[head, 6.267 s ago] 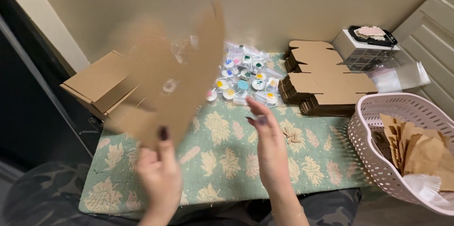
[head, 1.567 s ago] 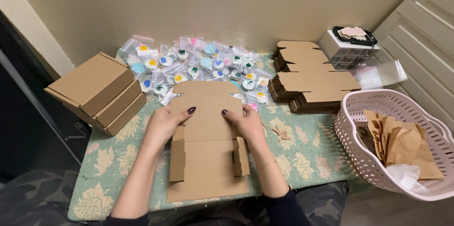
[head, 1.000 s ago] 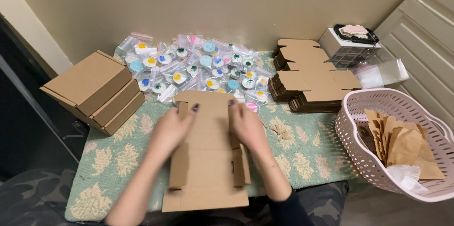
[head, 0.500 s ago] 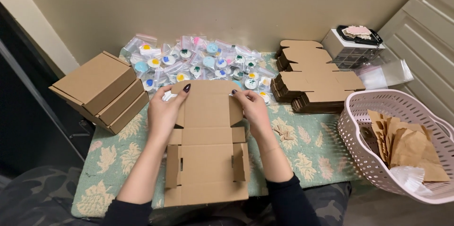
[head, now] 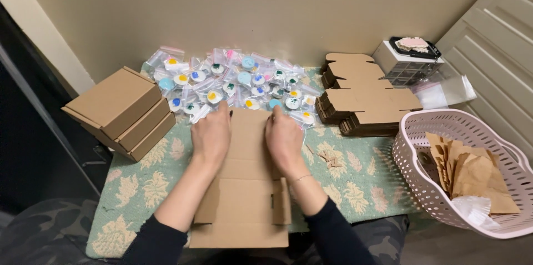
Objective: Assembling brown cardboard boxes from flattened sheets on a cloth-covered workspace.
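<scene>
A flat brown cardboard box blank [head: 244,198] lies on the green leaf-patterned cloth [head: 355,176] in front of me. My left hand [head: 211,134] presses flat on the blank's far left part, and my right hand [head: 284,137] presses on its far right part. Both hands have their fingers together, pointing away from me. Small side flaps stick up at the blank's near half. Just beyond my fingertips lies a heap of small clear bags with coloured round items [head: 233,84].
Folded brown boxes [head: 119,112] are stacked at the left. A pile of flat box blanks [head: 363,98] lies at the back right, with a small clear drawer unit [head: 408,59] behind it. A pink perforated basket [head: 427,159] with brown paper pieces stands at the right.
The blank, held up in the air earlier, has been laid on the cloth. My hands have slid along its far half and drawn closer together over its side flaps.
</scene>
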